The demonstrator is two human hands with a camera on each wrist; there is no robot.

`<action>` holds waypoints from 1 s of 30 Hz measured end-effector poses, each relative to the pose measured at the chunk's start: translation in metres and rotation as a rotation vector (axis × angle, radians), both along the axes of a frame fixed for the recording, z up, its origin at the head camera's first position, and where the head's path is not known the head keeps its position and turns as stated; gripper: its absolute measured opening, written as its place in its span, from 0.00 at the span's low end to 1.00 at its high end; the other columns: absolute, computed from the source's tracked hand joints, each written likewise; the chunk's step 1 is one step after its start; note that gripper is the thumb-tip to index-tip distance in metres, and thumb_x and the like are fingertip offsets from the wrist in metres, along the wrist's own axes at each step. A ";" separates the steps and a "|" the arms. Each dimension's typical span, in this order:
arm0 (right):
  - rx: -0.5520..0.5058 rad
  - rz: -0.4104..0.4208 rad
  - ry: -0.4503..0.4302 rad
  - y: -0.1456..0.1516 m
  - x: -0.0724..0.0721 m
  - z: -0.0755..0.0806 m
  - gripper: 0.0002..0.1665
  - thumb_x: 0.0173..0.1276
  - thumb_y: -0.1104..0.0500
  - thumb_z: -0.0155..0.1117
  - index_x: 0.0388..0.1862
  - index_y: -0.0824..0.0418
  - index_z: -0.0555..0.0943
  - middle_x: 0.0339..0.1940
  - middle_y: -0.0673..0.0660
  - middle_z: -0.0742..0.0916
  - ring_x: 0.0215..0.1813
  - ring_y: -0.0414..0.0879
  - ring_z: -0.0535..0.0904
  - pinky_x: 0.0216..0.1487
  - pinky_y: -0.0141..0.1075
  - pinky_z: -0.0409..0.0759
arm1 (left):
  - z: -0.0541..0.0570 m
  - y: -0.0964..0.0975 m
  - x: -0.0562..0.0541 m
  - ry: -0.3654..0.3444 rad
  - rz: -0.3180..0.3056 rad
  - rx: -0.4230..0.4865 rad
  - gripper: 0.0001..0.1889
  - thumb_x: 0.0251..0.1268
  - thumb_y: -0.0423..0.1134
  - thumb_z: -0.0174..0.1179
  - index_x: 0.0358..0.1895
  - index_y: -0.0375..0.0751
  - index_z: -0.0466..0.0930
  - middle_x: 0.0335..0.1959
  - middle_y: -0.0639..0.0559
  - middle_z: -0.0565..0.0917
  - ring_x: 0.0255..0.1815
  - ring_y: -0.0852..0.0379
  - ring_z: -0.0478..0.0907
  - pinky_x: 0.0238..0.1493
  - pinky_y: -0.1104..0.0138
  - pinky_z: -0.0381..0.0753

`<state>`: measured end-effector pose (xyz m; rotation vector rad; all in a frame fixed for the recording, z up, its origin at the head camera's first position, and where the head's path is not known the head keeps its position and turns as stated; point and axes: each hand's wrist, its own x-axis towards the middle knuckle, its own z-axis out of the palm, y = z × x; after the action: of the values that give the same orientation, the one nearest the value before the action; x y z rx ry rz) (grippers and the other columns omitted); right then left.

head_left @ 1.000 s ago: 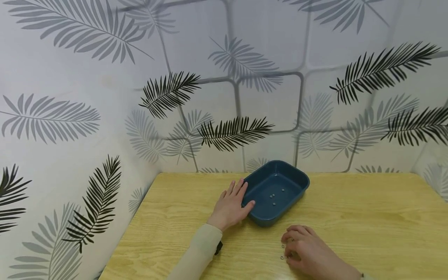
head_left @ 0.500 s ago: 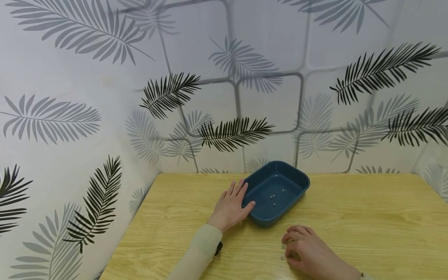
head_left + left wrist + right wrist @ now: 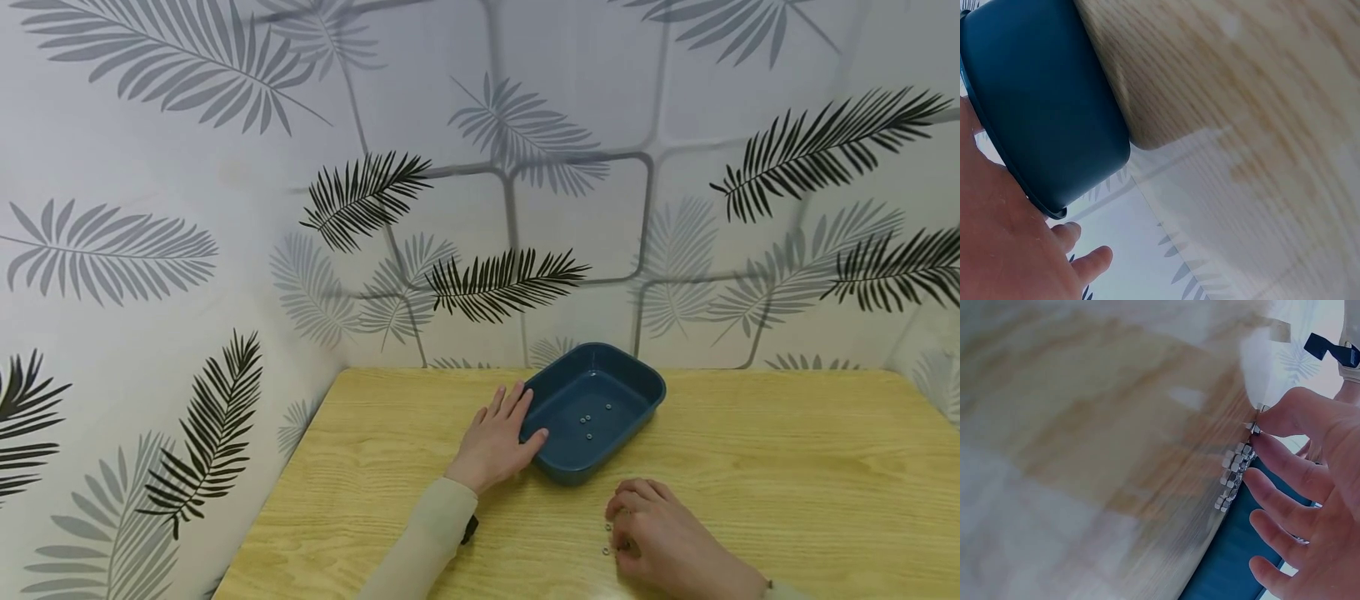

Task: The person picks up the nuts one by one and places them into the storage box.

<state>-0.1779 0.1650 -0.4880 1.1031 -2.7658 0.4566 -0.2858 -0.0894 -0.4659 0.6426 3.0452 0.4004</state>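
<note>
A blue rectangular basin (image 3: 570, 467) stands on the wooden table, with several small metal nuts (image 3: 588, 437) scattered on its floor. My left hand (image 3: 491, 446) rests on its left rim, fingers extended and thumb over the near edge. In the left wrist view, the basin's side wall (image 3: 1047, 94) shows beside that hand (image 3: 1004, 231). In front of the basin, my right hand (image 3: 660, 537) is low at the tabletop. The right wrist view shows its thumb and index finger pinching a metal nut (image 3: 1254, 429); more nuts (image 3: 1232, 469) lie just beyond, near the other fingers.
The light wooden table (image 3: 795, 467) reaches back to a leaf-patterned wall (image 3: 465, 208). Two loose nuts show beside the right fingertips, one nut (image 3: 606, 551) nearer me. A dark strap (image 3: 470, 530) is on the left wrist.
</note>
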 end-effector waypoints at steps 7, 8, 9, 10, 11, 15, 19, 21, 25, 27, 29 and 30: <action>0.007 -0.046 -0.047 -0.001 0.000 0.003 0.12 0.56 0.58 0.68 0.19 0.42 0.80 0.37 0.40 0.80 0.48 0.47 0.73 0.57 0.54 0.70 | 0.001 0.000 0.001 0.003 -0.013 0.003 0.38 0.75 0.65 0.39 0.80 0.50 0.48 0.81 0.53 0.46 0.80 0.49 0.40 0.73 0.48 0.51; 0.000 -0.055 -0.055 -0.001 0.001 0.004 0.12 0.56 0.58 0.68 0.19 0.42 0.79 0.36 0.40 0.80 0.49 0.46 0.73 0.57 0.54 0.70 | 0.000 0.000 0.001 0.004 -0.014 0.004 0.38 0.75 0.65 0.39 0.80 0.50 0.48 0.81 0.53 0.46 0.80 0.49 0.40 0.73 0.48 0.51; -0.006 -0.061 -0.057 -0.001 0.001 0.004 0.12 0.56 0.58 0.68 0.19 0.42 0.79 0.36 0.40 0.80 0.49 0.46 0.73 0.57 0.53 0.70 | 0.000 0.000 0.000 0.004 -0.013 0.002 0.38 0.75 0.65 0.39 0.80 0.50 0.48 0.81 0.53 0.46 0.80 0.49 0.40 0.73 0.48 0.51; -0.016 -0.066 -0.059 -0.001 0.001 0.005 0.13 0.57 0.58 0.68 0.19 0.41 0.79 0.36 0.40 0.80 0.49 0.46 0.73 0.58 0.53 0.70 | 0.000 0.000 0.000 0.006 -0.012 0.001 0.38 0.75 0.65 0.39 0.80 0.50 0.48 0.81 0.53 0.46 0.80 0.49 0.40 0.73 0.48 0.51; -0.027 -0.072 -0.063 -0.001 0.001 0.006 0.13 0.57 0.59 0.67 0.18 0.41 0.78 0.37 0.40 0.80 0.50 0.46 0.73 0.58 0.53 0.70 | -0.001 0.000 0.000 0.008 -0.011 0.000 0.38 0.75 0.65 0.39 0.80 0.50 0.48 0.81 0.53 0.46 0.80 0.50 0.40 0.73 0.48 0.51; -0.067 -0.077 -0.069 -0.001 -0.001 0.013 0.15 0.57 0.59 0.67 0.17 0.40 0.79 0.39 0.42 0.82 0.52 0.46 0.74 0.59 0.52 0.70 | 0.000 0.000 -0.001 0.000 -0.007 -0.004 0.38 0.75 0.65 0.39 0.80 0.51 0.48 0.81 0.53 0.45 0.80 0.50 0.39 0.74 0.48 0.51; -0.085 -0.097 -0.085 0.000 -0.003 0.020 0.12 0.55 0.57 0.71 0.19 0.40 0.80 0.42 0.44 0.83 0.51 0.48 0.73 0.57 0.54 0.72 | 0.000 0.000 0.001 -0.012 -0.002 -0.006 0.38 0.75 0.65 0.39 0.80 0.51 0.48 0.81 0.54 0.45 0.80 0.50 0.39 0.74 0.48 0.50; -0.090 -0.113 -0.088 0.000 -0.005 0.023 0.12 0.53 0.55 0.73 0.19 0.39 0.80 0.43 0.45 0.83 0.51 0.49 0.73 0.56 0.54 0.72 | -0.001 0.000 0.001 -0.012 0.000 -0.007 0.38 0.74 0.65 0.39 0.80 0.51 0.48 0.81 0.54 0.45 0.80 0.50 0.39 0.74 0.48 0.50; -0.093 -0.135 -0.062 -0.001 -0.007 0.025 0.13 0.50 0.55 0.74 0.18 0.38 0.79 0.43 0.46 0.83 0.50 0.50 0.73 0.56 0.56 0.71 | -0.001 0.000 0.000 -0.007 -0.002 -0.007 0.38 0.75 0.65 0.39 0.80 0.51 0.48 0.81 0.53 0.45 0.80 0.50 0.39 0.73 0.48 0.51; -0.094 -0.137 -0.041 -0.001 -0.008 0.027 0.13 0.49 0.55 0.74 0.17 0.38 0.79 0.43 0.47 0.83 0.50 0.51 0.73 0.55 0.57 0.71 | -0.002 0.000 -0.001 -0.005 -0.004 -0.004 0.38 0.74 0.65 0.39 0.80 0.51 0.48 0.81 0.53 0.46 0.80 0.49 0.40 0.73 0.47 0.51; -0.099 -0.142 -0.016 -0.002 -0.009 0.028 0.13 0.48 0.56 0.73 0.17 0.38 0.79 0.42 0.47 0.83 0.50 0.51 0.74 0.55 0.57 0.72 | -0.002 0.000 -0.002 -0.002 -0.005 -0.001 0.38 0.74 0.65 0.39 0.80 0.51 0.48 0.81 0.53 0.46 0.80 0.49 0.40 0.73 0.47 0.51; -0.102 -0.144 -0.005 -0.002 -0.009 0.029 0.13 0.48 0.57 0.73 0.17 0.38 0.79 0.42 0.47 0.83 0.50 0.51 0.74 0.54 0.57 0.72 | -0.001 0.000 -0.002 -0.001 -0.005 0.000 0.38 0.74 0.66 0.39 0.80 0.51 0.48 0.81 0.53 0.45 0.80 0.49 0.40 0.73 0.48 0.51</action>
<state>-0.1870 0.1634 -0.4594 0.8740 -2.7672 0.5761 -0.2876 -0.0896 -0.4673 0.6493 3.0417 0.4002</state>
